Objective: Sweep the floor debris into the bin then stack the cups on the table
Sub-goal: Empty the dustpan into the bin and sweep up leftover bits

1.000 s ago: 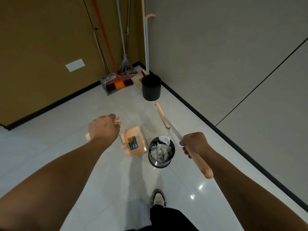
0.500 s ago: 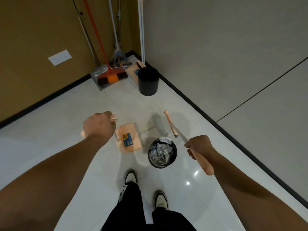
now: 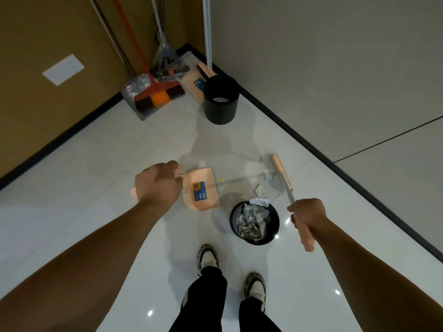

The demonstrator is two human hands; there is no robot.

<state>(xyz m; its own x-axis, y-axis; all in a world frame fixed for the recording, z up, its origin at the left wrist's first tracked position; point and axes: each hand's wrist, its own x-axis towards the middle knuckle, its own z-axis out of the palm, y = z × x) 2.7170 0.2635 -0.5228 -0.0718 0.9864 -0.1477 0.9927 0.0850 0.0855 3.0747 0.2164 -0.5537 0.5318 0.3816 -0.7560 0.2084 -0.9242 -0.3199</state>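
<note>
1. Left hand (image 3: 157, 185): reaching forward, fist gripping the handle of the peach dustpan (image 3: 201, 189).
2. Right hand (image 3: 308, 216): clasping the broom (image 3: 282, 174) handle, head angling floorward.
3. Bin (image 3: 254, 222): standing between both hands, holding crumpled paper.
4. Debris (image 3: 258, 189): lying just beyond the bin.

dustpan (image 3: 201, 189) left of bin (image 3: 254, 222) | brush (image 3: 281, 172) behind bin

Tiled cleaning corner: brooms (image 3: 157, 95), bins (image 3: 221, 101).
</note>
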